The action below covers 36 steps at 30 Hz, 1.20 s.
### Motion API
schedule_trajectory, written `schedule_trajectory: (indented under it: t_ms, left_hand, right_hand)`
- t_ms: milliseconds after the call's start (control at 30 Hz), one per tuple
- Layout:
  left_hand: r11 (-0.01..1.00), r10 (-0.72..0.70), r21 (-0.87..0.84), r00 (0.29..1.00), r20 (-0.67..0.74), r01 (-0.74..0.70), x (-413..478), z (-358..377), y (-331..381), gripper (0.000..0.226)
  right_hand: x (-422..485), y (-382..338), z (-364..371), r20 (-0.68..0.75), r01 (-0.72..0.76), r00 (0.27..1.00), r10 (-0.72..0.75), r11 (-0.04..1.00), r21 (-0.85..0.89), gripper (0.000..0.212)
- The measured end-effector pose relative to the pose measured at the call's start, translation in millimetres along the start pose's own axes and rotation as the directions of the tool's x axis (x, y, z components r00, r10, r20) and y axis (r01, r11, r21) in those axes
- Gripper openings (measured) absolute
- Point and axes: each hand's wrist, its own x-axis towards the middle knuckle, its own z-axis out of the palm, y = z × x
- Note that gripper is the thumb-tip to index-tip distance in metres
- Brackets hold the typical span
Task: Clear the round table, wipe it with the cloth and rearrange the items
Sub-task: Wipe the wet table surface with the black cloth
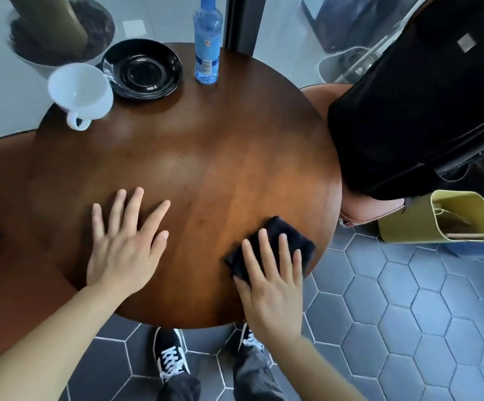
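The round brown wooden table (212, 146) fills the middle of the view. My left hand (125, 241) lies flat on it near the front edge, fingers spread, holding nothing. My right hand (272, 273) presses flat on a folded black cloth (281, 235) at the table's front right edge. At the far side stand a white cup (80, 92) at the left rim, black saucers (145, 69) stacked beside it, and a blue plastic water bottle (207, 39) upright to their right.
A black bag (426, 105) sits on a chair touching the table's right side. A yellow bin (443, 218) stands on the hexagon-tiled floor at the right. A plant pot (58, 33) is behind the cup. A second brown surface (0, 198) adjoins on the left.
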Motion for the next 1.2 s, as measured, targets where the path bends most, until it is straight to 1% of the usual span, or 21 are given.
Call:
schedule_trajectory:
  t_ms: [100, 233, 333, 400, 433, 467, 500, 600, 667, 733, 767, 833, 900, 933, 967, 1033, 1067, 1100, 1133, 1167, 1200]
  left_hand:
    - [0.995, 0.008, -0.099, 0.999, -0.033, -0.011, 0, -1, -5, 0.055]
    - [0.931, -0.036, -0.365, 0.997, -0.066, 0.009, 6, -4, -15, 0.046]
    - [0.856, -0.073, -0.515, 0.997, -0.034, 0.045, 7, -10, -18, 0.047]
    - [0.865, -0.061, -0.501, 0.997, -0.046, 0.029, 6, -10, -19, 0.050]
    - [0.886, -0.047, -0.463, 0.997, -0.058, 0.015, 4, -9, -18, 0.051]
    - [0.906, -0.037, -0.424, 0.997, -0.063, 0.007, 3, -7, -16, 0.050]
    - [0.921, -0.034, -0.389, 0.998, -0.059, 0.008, 2, -6, -15, 0.049]
    - [0.946, -0.030, -0.322, 0.999, -0.036, 0.017, 0, -7, -11, 0.049]
    - [0.955, -0.034, -0.296, 0.999, -0.027, 0.025, 0, -9, -11, 0.049]
    - [0.955, -0.036, -0.294, 0.999, -0.015, 0.030, 1, -10, -9, 0.049]
    - [0.950, -0.046, -0.311, 0.999, -0.014, 0.039, 2, -11, -9, 0.050]
    - [0.928, -0.080, -0.367, 0.996, -0.027, 0.065, 4, -12, -9, 0.053]
    - [0.895, -0.107, -0.439, 0.993, -0.040, 0.078, 5, -10, -10, 0.056]
    - [0.888, -0.111, -0.453, 0.993, -0.044, 0.079, 4, -9, -11, 0.057]
    - [0.891, -0.116, -0.445, 0.992, -0.044, 0.084, 3, -9, -11, 0.057]
    - [0.925, -0.114, -0.369, 0.993, -0.030, 0.095, 4, -12, -2, 0.059]
    - [0.947, -0.097, -0.309, 0.995, -0.019, 0.086, 6, -15, 7, 0.061]
    - [0.964, -0.069, -0.257, 0.998, -0.013, 0.063, 7, -18, 19, 0.062]
    - [0.974, -0.026, -0.224, 1.000, -0.012, 0.023, 10, -20, 32, 0.063]
    - [0.979, 0.026, -0.204, 1.000, -0.006, -0.027, 13, -20, 46, 0.063]
    - [0.981, 0.076, -0.181, 0.997, 0.007, -0.073, 16, -18, 58, 0.064]
  right_hand:
    - [-32, -71, 11, 0.065, 0.113, 0.991, -0.116, 0.993, 0.042, 0.066]
    - [-25, -132, 18, 0.082, 0.230, 0.967, -0.240, 0.967, 0.114, 0.066]
    - [-12, -126, 20, 0.099, 0.422, 0.897, -0.431, 0.901, 0.101, 0.064]
    - [0, -90, 15, 0.094, 0.573, 0.810, -0.579, 0.815, 0.091, 0.063]
    - [9, -67, 12, 0.091, 0.607, 0.787, -0.610, 0.792, 0.066, 0.062]
    - [20, -43, 9, 0.088, 0.600, 0.795, -0.600, 0.800, 0.032, 0.063]
    - [34, -23, 6, 0.079, 0.556, 0.829, -0.554, 0.831, 0.000, 0.063]
    - [74, 9, -4, 0.053, 0.281, 0.959, -0.278, 0.959, -0.037, 0.060]
    - [99, -4, -6, 0.038, 0.086, 0.996, -0.084, 0.996, -0.037, 0.059]
    - [117, -33, -4, 0.008, -0.033, 0.999, 0.033, 0.999, -0.005, 0.060]
    - [122, -50, -2, 0.008, -0.029, 1.000, 0.029, 1.000, 0.009, 0.061]
    - [125, -80, 2, 0.020, 0.106, 0.994, -0.106, 0.994, 0.011, 0.061]
    - [122, -94, 3, 0.055, 0.309, 0.949, -0.310, 0.951, 0.026, 0.060]
    - [119, -94, 3, 0.081, 0.424, 0.901, -0.426, 0.905, 0.039, 0.060]
    - [117, -89, 3, 0.108, 0.542, 0.832, -0.544, 0.839, 0.047, 0.061]
    - [117, -62, -3, 0.184, 0.765, 0.627, -0.757, 0.643, 0.038, 0.064]
    - [120, -43, -7, 0.218, 0.843, 0.521, -0.825, 0.538, 0.022, 0.066]
    - [125, -23, -11, 0.241, 0.885, 0.450, -0.860, 0.465, 0.006, 0.068]
    - [132, -4, -15, 0.252, 0.893, 0.437, -0.863, 0.451, -0.006, 0.073]
    - [141, 13, -20, 0.251, 0.870, 0.479, -0.841, 0.493, -0.008, 0.078]
    - [148, 26, -26, 0.244, 0.826, 0.547, -0.801, 0.564, 0.001, 0.083]
